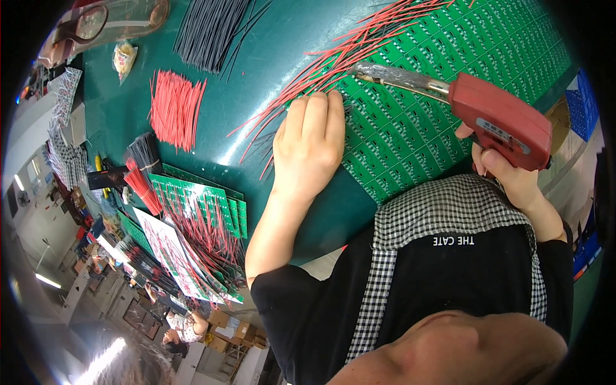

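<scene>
Here, right fingers point(496, 162) clamp the soldering gun point(504, 117); wires point(351, 51) adjoin left fingers point(314, 117), grip unclear.

Green worktable point(231, 106), bright tube light point(101, 362), cardboard boxes point(219, 319)

Smooth plastic soldering gun point(494, 109), shiny metal barrel point(407, 79), glossy tabletop point(276, 48)

Table point(237, 115): dark green, white glare streaks. Board sheets point(410, 131) by near edge: brighter green, neat little grid pattern all over. Soldering gun point(504, 119): brick red, greyish label, silvery barrel point(410, 80). Wires point(359, 37) strewn on sheets: mostly red, some black mixed in. Wire pile point(208, 35) toward far edge: black, kinda greyish. Other wire pile point(176, 110), nearer left edge: bright red. Wrapper point(124, 61) even closer to that edge: yellowish. Apron point(443, 208): black-and-white check, pretty busy tbh. Shirt point(314, 321): black, white lettering.
</scene>
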The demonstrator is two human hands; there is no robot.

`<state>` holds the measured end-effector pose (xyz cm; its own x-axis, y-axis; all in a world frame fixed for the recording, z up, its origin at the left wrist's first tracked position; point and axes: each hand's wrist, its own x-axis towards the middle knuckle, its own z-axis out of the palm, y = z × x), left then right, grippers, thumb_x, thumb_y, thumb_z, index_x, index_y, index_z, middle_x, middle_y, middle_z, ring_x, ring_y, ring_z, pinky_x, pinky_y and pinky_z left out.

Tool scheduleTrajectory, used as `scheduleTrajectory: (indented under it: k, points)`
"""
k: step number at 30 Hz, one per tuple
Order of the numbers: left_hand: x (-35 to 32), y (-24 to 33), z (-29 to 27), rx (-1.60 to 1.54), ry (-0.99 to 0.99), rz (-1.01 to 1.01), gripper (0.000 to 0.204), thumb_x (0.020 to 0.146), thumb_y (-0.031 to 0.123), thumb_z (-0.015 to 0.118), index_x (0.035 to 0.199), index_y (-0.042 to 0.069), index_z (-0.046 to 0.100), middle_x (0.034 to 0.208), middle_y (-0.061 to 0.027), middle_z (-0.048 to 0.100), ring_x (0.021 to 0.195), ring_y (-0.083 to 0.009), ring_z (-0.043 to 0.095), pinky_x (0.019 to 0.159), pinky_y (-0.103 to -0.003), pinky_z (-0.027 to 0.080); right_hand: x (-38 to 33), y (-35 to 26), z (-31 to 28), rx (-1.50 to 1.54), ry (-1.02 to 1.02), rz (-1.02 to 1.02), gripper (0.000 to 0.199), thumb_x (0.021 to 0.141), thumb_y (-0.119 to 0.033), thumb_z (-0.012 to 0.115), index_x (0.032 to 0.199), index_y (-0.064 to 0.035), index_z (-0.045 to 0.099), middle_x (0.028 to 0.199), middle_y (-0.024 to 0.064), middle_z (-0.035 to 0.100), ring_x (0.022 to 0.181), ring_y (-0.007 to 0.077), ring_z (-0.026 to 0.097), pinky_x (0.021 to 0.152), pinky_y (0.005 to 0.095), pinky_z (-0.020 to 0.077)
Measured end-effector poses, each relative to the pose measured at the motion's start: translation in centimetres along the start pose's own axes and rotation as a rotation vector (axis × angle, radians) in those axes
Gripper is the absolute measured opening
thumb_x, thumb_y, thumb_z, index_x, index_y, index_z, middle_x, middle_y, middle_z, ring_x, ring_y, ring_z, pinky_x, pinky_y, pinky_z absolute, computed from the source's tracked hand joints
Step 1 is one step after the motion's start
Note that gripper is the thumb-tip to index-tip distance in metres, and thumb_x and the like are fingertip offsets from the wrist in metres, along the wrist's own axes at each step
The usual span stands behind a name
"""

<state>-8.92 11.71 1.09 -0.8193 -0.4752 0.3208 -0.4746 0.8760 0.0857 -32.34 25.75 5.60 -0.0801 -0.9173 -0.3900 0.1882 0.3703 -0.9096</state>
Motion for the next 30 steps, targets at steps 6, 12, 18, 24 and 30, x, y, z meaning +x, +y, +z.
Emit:
scheduleTrajectory:
  k: [6, 12, 18, 24, 30]
  points:
    - [0.2, -0.1, 0.3, -0.108, 0.02, -0.048, 0.028, 0.062, 0.005, 0.056, 0.09, -0.002, 0.058, 0.083, -0.0085, 0.053, 0.074, -0.0194, 0.053, 0.059, -0.027, 0.047, 0.0, 0.2, -0.2, 0.018, 0.033, -0.022, 0.039, 0.079, -0.008, 0.059, 0.116, -0.0018, 0.047, 0.099, 0.0091, 0.058, 0.063, 0.0051, 0.048, 0.051, 0.017, 0.0416]
    - [1.3, 0.4, 0.2, -0.094, 0.035, -0.015, 0.028, 0.062, 0.004, 0.057, 0.089, -0.002, 0.058, 0.082, -0.0087, 0.054, 0.073, -0.0197, 0.054, 0.059, -0.027, 0.048, -0.1, 0.1, -0.1, 0.019, 0.041, 0.052, 0.031, 0.078, -0.009, 0.06, 0.108, -0.0017, 0.052, 0.089, 0.0053, 0.058, 0.062, 0.0056, 0.048, 0.052, 0.0184, 0.0417]
    - [1.5, 0.4, 0.7, -0.081, 0.037, -0.006, 0.026, 0.062, 0.003, 0.057, 0.088, -0.003, 0.058, 0.081, -0.01, 0.054, 0.073, -0.02, 0.054, 0.059, -0.027, 0.048, 0.3, -0.2, -0.5, -0.082, -0.036, 0.121, 0.034, 0.08, -0.024, 0.058, 0.098, 0.0027, 0.047, 0.077, 0.0052, 0.048, 0.056, 0.0083, 0.043, 0.05, 0.0208, 0.0356]
    - [1.3, 0.4, 0.4, -0.068, 0.034, 0.019, 0.025, 0.063, 0.002, 0.056, 0.087, -0.003, 0.057, 0.082, -0.0109, 0.054, 0.072, -0.0205, 0.054, 0.059, -0.027, 0.049, -0.3, 0.2, 0.2, -0.12, 0.029, 0.072, 0.032, 0.08, -0.022, 0.057, 0.099, 0.0023, 0.048, 0.071, 0.0042, 0.048, 0.056, 0.009, 0.043, 0.05, 0.0216, 0.0359]
    - [1.4, 0.5, 0.4, -0.045, 0.031, 0.033, 0.024, 0.063, 0.002, 0.056, 0.087, -0.004, 0.057, 0.081, -0.0107, 0.054, 0.073, -0.0204, 0.055, 0.059, -0.026, 0.049, -0.6, 0.8, -0.2, -0.237, 0.041, 0.021, 0.034, 0.081, -0.022, 0.058, 0.102, 0.002, 0.047, 0.069, 0.0036, 0.047, 0.057, 0.0093, 0.044, 0.051, 0.0226, 0.0374]
